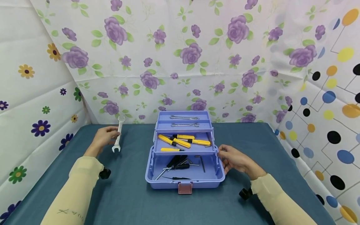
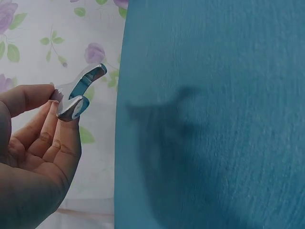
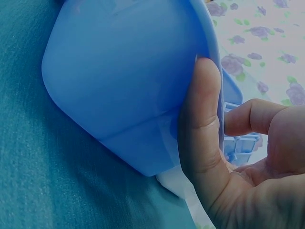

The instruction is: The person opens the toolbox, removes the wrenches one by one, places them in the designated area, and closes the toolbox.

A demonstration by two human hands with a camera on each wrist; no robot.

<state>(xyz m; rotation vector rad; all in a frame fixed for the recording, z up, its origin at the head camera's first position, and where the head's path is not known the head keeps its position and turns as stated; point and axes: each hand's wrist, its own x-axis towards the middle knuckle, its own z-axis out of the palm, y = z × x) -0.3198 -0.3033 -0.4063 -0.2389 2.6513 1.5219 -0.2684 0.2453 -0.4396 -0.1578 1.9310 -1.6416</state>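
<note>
My left hand pinches a silver open-ended wrench by its shaft and holds it above the blue table, left of the toolbox. In the left wrist view the wrench's jaw end sticks out past my fingertips. A lilac-blue toolbox stands open in the middle, its fold-out trays stepped back. My right hand holds its right side, with the thumb flat on the outer wall and a finger curled over the rim.
The top tray holds two wrenches, the middle tray several yellow-handled screwdrivers, and the bottom black-handled tools and hex keys. A brown latch faces me. Patterned cloth walls close in the blue table on three sides.
</note>
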